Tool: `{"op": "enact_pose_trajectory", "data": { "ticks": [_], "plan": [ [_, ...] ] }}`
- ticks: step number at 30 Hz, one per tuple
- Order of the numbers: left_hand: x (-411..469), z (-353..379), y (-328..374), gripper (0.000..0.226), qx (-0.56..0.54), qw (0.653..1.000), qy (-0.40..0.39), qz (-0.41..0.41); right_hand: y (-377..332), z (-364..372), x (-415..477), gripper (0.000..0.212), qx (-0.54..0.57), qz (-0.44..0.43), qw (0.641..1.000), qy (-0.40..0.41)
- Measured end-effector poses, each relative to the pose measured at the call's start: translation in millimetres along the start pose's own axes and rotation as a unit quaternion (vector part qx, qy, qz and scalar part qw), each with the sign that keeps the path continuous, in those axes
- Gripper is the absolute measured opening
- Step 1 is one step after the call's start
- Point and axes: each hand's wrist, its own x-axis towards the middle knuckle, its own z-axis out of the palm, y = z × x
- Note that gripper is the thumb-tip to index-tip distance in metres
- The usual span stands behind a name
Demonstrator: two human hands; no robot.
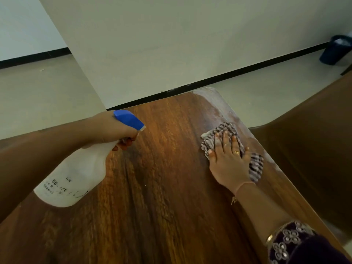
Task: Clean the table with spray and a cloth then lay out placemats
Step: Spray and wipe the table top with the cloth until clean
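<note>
One wooden desk point(162, 187) with a dark brown grain fills the view from a head-worn camera looking down. Two bare hands work over it, with one spray bottle and one cloth.

The left hand point(112, 130) holds the spray bottle point(80, 174) in the air over the desk's left edge. Its fingers point(123, 143) are curled around the neck and trigger. The bottle has a cloudy white plastic body with faint black print, and a bright blue trigger head point(129, 119). It is tilted: the base sits lower, toward the desk's near left side, and the head is raised. The nozzle points toward the middle of the desk and its right side.

The right hand point(228, 161) lies flat on the cloth point(226, 128), close to the desk's right edge and toward its far end. Its fingers point(225, 140) are straight and spread apart, pressing down. One finger wears a gold ring. The cloth is crumpled, with dark and pale grey stripes. Its long axis runs roughly along the desk's right edge, with cloth showing beyond the fingertips and beside the wrist. A whitish film marks the desk's far right corner and continues along the right edge past the cloth.

A dark embroidered sleeve point(297, 244) covers the right arm at the desk's near right corner. One dark blue bin point(335, 50) stands on the floor well beyond the desk's far right corner, against a pale wall.
</note>
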Motion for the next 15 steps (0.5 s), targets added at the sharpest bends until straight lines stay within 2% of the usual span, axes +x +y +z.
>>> {"op": "enact_pose_trajectory", "data": {
  "ticks": [3, 6, 8, 12, 15],
  "plan": [
    [-3, -1, 0, 0.009, -0.006, 1.000, 0.005, 0.002, -13, 8, -33, 0.061, 0.013, -0.015, 1.000, -0.007],
    [-6, -7, -5, 0.011, -0.009, 1.000, 0.009, -0.001, -37, 16, -79, 0.065, 0.024, -0.088, 0.996, 0.006],
    [-8, -11, -9, 0.010, -0.012, 1.000, 0.010, -0.005, -61, 17, -109, 0.060, 0.041, -0.128, 0.991, 0.017],
    [-9, -18, -23, 0.010, -0.019, 1.000, 0.019, -0.013, -113, 21, -139, 0.053, 0.046, -0.254, 0.966, -0.004],
    [-7, -24, -40, 0.010, -0.031, 0.999, 0.030, -0.027, -141, 26, -128, 0.053, 0.050, -0.331, 0.942, -0.026]
  ]
}}
